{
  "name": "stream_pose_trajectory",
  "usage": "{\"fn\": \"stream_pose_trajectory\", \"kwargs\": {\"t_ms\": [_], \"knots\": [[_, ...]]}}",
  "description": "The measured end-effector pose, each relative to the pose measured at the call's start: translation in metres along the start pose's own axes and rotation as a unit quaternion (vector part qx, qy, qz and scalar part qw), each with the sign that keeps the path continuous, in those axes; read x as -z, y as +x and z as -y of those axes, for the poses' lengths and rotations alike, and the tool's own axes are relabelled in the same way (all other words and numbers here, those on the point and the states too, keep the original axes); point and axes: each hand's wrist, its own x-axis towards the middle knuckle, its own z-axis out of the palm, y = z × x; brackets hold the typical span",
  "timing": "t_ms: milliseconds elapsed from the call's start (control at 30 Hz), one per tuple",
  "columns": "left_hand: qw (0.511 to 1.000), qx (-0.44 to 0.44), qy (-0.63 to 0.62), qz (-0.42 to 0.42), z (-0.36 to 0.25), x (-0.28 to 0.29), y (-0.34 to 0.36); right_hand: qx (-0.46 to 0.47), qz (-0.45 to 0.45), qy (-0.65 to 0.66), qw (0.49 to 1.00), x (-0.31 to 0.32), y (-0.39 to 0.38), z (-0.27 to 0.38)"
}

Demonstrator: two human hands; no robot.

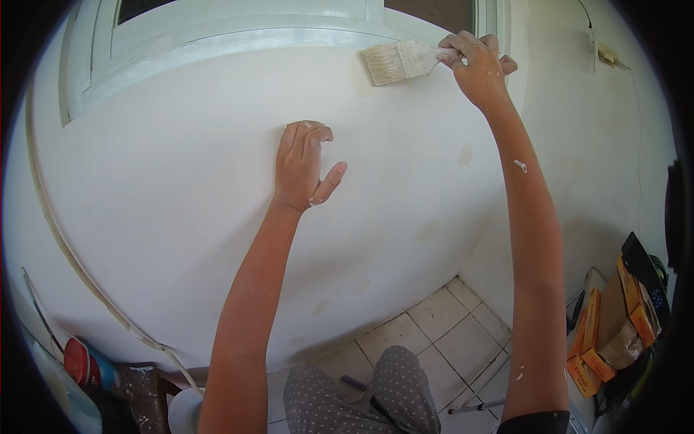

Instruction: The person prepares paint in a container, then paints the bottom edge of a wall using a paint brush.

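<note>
My right hand (478, 72) is closed around the handle of a wide paintbrush (399, 62), high on the right below the window frame. The brush lies sideways, its pale, paint-caked bristles pointing left against the white wall (181, 181) or very near it. A faint beige patch shows around the bristle ends. Lower and to the left, my left hand (300, 165) is up at the wall with nothing in it. Its fingers are loosely bent and the thumb stands apart; whether it touches the wall I cannot tell. White paint specks dot both hands and my right forearm.
Above the wall runs a pale window frame (217, 47). A cable (54, 217) runs down the left side. Low left are a red and blue can (81, 364) and a paint-spotted stool (148, 394). Orange boxes (589, 347) are piled at right, beside the tiled floor (434, 318).
</note>
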Motion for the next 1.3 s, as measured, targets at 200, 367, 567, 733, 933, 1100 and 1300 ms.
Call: {"fn": "stream_pose_trajectory", "kwargs": {"t_ms": [200,367,567,733,933,1100,1300], "knots": [[1.0,-0.001,0.015,0.013,-0.005,0.003,0.002,0.054,-0.051,-0.005,0.997,-0.001,-0.005,0.033],[0.999,-0.011,0.031,0.022,-0.004,0.002,0.003,0.013,-0.098,-0.05,0.994,0.009,-0.007,0.031],[0.999,-0.006,0.032,0.027,-0.003,0.002,0.001,-0.004,-0.092,0.019,0.996,0.012,-0.019,0.048],[0.999,-0.004,0.035,0.032,-0.003,0.001,0.002,-0.03,-0.119,-0.056,0.991,0.01,-0.033,0.047],[0.999,-0.012,0.039,0.034,-0.003,0.0,0.002,-0.055,-0.12,-0.044,0.99,0.026,-0.043,0.045],[0.998,-0.02,0.047,0.032,-0.005,0.001,0.004,0.02,-0.154,-0.089,0.984,0.006,-0.052,0.055],[0.998,-0.022,0.048,0.033,-0.004,0.0,0.004,-0.023,-0.185,-0.164,0.969,0.014,-0.057,0.05]]}}
